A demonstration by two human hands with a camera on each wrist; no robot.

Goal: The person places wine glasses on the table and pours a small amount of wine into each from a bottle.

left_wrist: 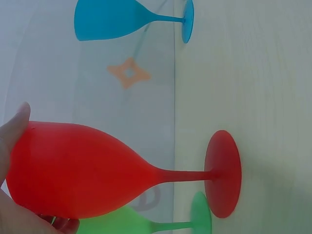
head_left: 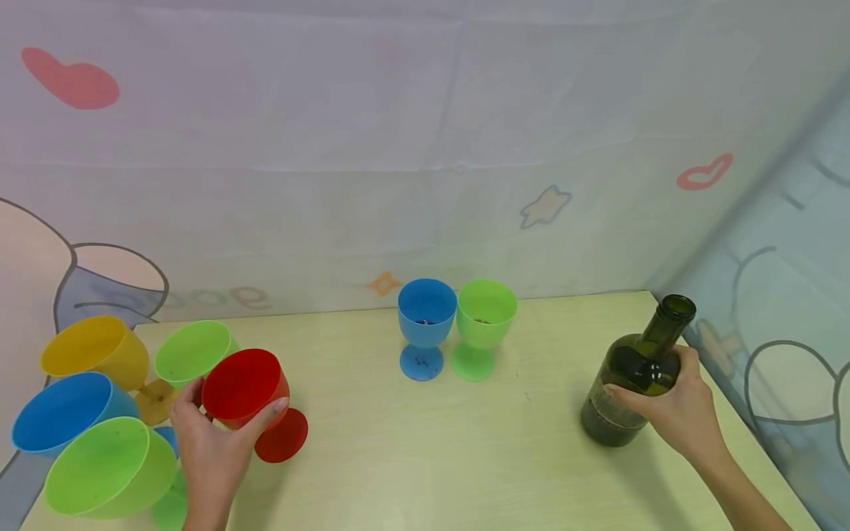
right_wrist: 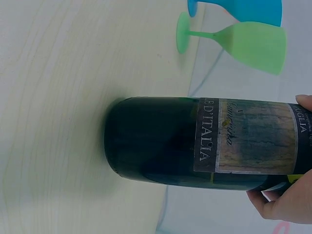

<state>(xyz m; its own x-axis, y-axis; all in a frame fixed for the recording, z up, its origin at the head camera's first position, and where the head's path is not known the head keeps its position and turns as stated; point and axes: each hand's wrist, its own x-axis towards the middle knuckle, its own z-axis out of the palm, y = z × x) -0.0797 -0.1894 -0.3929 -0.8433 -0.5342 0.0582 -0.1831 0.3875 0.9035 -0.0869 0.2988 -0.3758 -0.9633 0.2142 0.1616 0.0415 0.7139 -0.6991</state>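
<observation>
My left hand (head_left: 215,442) grips a red goblet (head_left: 247,387) around its bowl, thumb on the right side and fingers on the left. In the left wrist view the goblet's round foot (left_wrist: 223,174) is close over the tabletop. On the right of the table my right hand (head_left: 690,413) holds a dark green wine bottle (head_left: 617,391) round its upper body. The bottle stands upright, its open mouth (head_left: 677,306) uncovered. The right wrist view shows its paper label (right_wrist: 256,136), with fingers and thumb at the shoulder.
A blue goblet (head_left: 427,306) and a green goblet (head_left: 486,310) stand side by side at the table's back edge, small things inside. At the left cluster a yellow goblet (head_left: 96,354), another blue goblet (head_left: 66,413) and two green goblets (head_left: 109,472). A printed cloth (head_left: 425,147) hangs behind the table (head_left: 425,457).
</observation>
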